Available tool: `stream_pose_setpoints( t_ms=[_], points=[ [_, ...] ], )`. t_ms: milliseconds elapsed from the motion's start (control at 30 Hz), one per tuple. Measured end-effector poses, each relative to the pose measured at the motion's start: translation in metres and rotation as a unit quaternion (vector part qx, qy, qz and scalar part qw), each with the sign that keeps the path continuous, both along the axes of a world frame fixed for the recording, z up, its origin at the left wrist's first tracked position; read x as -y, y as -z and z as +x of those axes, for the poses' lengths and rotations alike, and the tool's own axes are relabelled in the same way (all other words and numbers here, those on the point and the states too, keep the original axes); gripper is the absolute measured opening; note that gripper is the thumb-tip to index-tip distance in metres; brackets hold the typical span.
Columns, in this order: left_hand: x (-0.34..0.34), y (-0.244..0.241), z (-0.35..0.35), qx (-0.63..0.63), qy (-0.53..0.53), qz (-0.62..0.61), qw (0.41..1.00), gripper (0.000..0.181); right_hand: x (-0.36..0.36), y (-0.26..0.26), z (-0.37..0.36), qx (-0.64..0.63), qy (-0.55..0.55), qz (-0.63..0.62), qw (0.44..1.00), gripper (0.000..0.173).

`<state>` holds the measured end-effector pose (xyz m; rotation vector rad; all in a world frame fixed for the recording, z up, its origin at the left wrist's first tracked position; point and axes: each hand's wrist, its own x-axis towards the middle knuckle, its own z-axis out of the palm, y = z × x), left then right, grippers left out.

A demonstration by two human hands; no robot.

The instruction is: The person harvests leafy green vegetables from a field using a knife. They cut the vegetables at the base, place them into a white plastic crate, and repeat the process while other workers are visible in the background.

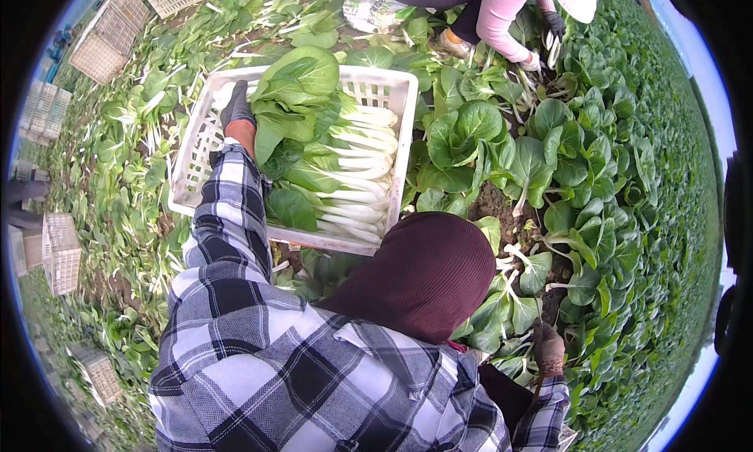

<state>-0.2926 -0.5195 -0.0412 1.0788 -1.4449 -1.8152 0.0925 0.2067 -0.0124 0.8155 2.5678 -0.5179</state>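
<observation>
My left hand (238, 112), in a dark grey glove, grips bok choy (299, 93) by the white stems at the left inside of a white plastic crate (407, 152). Its broad green leaves point right, over more bok choy (359, 175) laid in rows with the white stem ends toward the crate's right wall. Low on the right, my gloved right hand (548, 346) is curled near the soil, beside cut bok choy (513, 299). A thin blade-like tool (538, 311) seems to stick up from its fingers; the handle is hidden.
Bok choy plants (623, 205) stand densely on the right. Another person (509, 19) in pink crouches at the top, gloved hands among plants, near a white printed sack (372, 9). Crates (109, 37) and loose leaves (126, 134) lie leftward. My knee (429, 269) adjoins the crate.
</observation>
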Motion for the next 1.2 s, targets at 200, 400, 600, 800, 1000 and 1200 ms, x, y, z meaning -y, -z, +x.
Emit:
stream_pose_setpoints(
  t_ms=[200,400,600,800,1000,1200],
  points=[
    [0.038,0.050,-0.029,0.011,0.004,0.091,0.996,0.053,0.014,0.016,-0.005,0.040,-0.052,0.012,0.998,0.033],
    [0.085,0.118,-0.033,0.133,0.105,0.020,0.985,0.045,0.055,0.019,-0.029,0.070,-0.111,0.001,0.991,0.032],
    [0.118,0.136,-0.039,0.162,0.226,-0.108,0.954,0.048,0.079,0.013,-0.061,0.068,-0.143,-0.018,0.987,0.032],
    [0.164,0.065,-0.030,0.359,0.247,-0.278,0.856,0.060,0.091,0.025,-0.064,0.027,-0.119,-0.068,0.990,0.035],
    [-0.005,-0.002,0.022,0.302,0.285,-0.566,0.712,0.068,0.092,0.011,-0.051,0.054,-0.111,-0.032,0.992,0.034],
    [0.005,0.069,0.003,0.301,0.303,-0.685,0.590,0.064,0.093,0.041,-0.057,0.049,-0.146,-0.044,0.987,0.035]
  ],
)
